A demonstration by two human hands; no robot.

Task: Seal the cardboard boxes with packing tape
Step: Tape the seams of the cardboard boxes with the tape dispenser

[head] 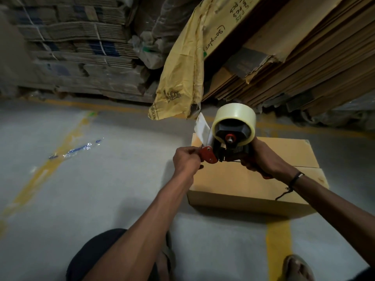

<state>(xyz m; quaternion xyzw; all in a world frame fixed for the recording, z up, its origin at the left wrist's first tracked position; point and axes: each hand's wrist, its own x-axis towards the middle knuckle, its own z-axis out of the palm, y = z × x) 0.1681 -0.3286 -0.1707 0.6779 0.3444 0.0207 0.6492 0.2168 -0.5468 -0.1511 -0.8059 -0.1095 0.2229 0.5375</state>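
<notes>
A grey warehouse floor (pixel 85 199) with yellow painted lines carries a closed cardboard box (pixel 249 183), in front of tall stacks of flattened cardboard (pixel 294 57) and a hanging yellow sack (pixel 182 74). Above the box, the right hand (pixel 261 159) is clenched around the handle of a tape dispenser (pixel 227 147) which holds a roll of clear packing tape (pixel 234 123). The left hand (pixel 187 160) pinches at the red front part of the dispenser, where the loose tape end (pixel 202 128) stands up. A clear plastic wrapper (pixel 77 148) lies on the floor, well apart to the left.
</notes>
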